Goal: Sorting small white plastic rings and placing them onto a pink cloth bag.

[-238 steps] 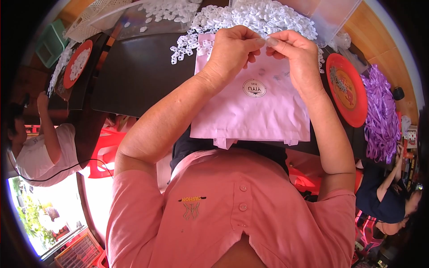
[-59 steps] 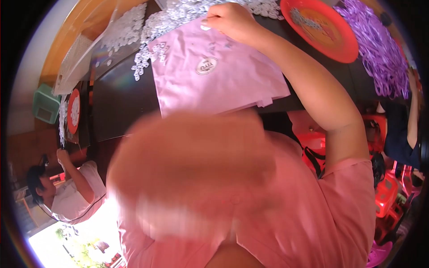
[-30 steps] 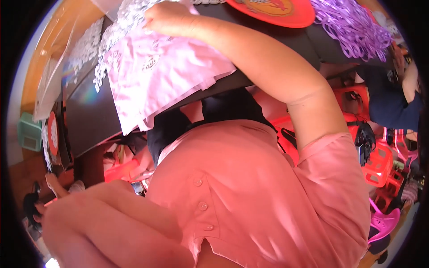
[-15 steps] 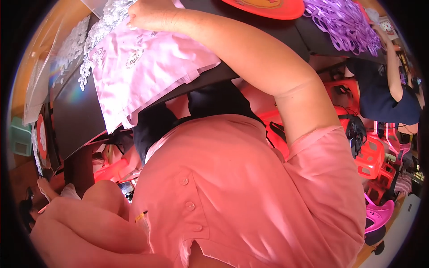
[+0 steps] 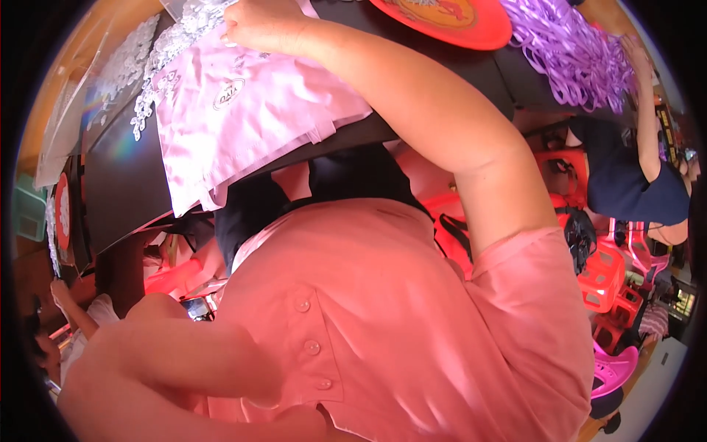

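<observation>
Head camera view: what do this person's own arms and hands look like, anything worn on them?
The right arm wears a short, loose, plain salmon-pink sleeve. The right hand is bare, with no glove or bracelet showing. The left arm is blurred, its details unclear.

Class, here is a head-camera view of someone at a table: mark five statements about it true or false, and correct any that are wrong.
1. The right hand is at the far part of the pink cloth. True.
2. The pink cloth lies on a white table. False: the table under it is dark.
3. The purple strips lie to the right of the red plate. True.
4. The small loose pieces beside the pink cloth are green. False: these small pieces are white.
5. The camera wearer's shirt has long sleeves down to the wrists. False: the right sleeve ends above the elbow.
</observation>
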Available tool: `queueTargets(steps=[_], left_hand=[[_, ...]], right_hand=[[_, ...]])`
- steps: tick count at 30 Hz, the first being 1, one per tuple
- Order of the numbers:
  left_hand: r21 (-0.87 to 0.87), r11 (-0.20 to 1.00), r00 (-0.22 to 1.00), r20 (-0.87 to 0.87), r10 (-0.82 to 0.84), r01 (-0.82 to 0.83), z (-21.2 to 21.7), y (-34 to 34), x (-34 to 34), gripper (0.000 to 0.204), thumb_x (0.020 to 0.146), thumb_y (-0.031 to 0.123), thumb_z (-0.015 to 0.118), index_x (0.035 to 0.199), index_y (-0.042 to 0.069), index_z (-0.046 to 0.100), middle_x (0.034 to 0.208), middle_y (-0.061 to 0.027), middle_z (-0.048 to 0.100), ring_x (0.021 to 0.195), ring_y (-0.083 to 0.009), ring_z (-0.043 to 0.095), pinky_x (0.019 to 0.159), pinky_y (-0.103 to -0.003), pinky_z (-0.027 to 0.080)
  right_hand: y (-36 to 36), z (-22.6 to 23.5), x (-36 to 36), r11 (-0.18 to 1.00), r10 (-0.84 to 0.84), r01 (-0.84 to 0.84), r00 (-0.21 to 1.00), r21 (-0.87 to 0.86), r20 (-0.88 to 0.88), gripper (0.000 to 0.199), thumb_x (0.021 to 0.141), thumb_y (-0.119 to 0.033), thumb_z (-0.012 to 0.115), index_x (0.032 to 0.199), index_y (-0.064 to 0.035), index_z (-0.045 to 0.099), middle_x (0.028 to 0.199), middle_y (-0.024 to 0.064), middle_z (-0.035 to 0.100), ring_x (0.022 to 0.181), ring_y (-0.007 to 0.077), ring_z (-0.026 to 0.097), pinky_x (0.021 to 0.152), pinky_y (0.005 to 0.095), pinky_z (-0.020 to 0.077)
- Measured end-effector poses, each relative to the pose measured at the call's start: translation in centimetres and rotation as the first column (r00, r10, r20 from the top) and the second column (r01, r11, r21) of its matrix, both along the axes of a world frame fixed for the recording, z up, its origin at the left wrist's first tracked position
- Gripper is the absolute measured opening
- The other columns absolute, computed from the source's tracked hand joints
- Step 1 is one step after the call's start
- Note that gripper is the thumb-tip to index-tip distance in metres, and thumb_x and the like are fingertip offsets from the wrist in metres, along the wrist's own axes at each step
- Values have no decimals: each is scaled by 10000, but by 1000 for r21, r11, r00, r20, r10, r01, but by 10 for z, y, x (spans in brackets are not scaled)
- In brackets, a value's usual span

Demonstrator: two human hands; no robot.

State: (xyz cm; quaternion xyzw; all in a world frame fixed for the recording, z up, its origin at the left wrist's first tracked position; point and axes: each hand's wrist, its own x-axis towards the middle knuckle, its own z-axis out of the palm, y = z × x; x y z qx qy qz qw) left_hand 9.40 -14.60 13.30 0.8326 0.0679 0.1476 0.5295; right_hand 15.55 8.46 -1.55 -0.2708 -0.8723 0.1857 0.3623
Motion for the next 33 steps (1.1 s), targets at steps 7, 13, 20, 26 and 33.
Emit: queueTargets(steps=[7, 13, 20, 26, 33], left_hand=[[-29, 1000, 999, 35, -1, 2, -6, -3, -5, 77, 731, 18, 642, 807, 10, 651, 782, -77, 646, 620, -210, 608, 480, -284, 464], [-40, 997, 998, 13, -62, 62, -4, 3, 1, 78, 734, 25, 645, 810, 10, 651, 780, -78, 648, 616, -210, 609, 479, -285, 465], [-42, 987, 988, 9, -157, 158, -2, 11, 13, 80, 738, 32, 647, 814, 10, 651, 778, -80, 651, 612, -211, 611, 478, -287, 465], [-68, 991, 993, 19, -117, 118, -7, 4, 4, 82, 741, 39, 650, 818, 9, 651, 776, -81, 654, 609, -211, 612, 477, -288, 466], [-69, 988, 990, -24, -142, 140, -2, 7, 0, 85, 745, 46, 653, 822, 9, 652, 774, -82, 657, 605, -212, 613, 475, -289, 466]], right_hand=[[-5, 0, -7, 997, -71, 70, 995, 11, 74, 290, 762, -337, 599, 800, -75, 716, 827, 206, 681, 791, 376, 665, 695, 480, 509], [14, -5, -5, 990, -132, 139, 973, -25, 190, 289, 729, -283, 586, 832, -45, 713, 866, 184, 687, 832, 348, 666, 714, 457, 513], [6, -7, -9, 993, -113, 118, 962, -5, 247, 289, 704, -238, 565, 857, -38, 708, 871, 153, 689, 849, 321, 662, 719, 439, 510], [-3, -3, -4, 997, -70, 68, 996, 30, 58, 307, 756, -326, 604, 808, -44, 712, 860, 212, 683, 839, 371, 666, 726, 466, 515], [10, -16, -12, 994, -71, 68, 997, 81, 40, 295, 774, -303, 580, 806, -41, 714, 850, 222, 679, 824, 376, 667, 717, 465, 519]])
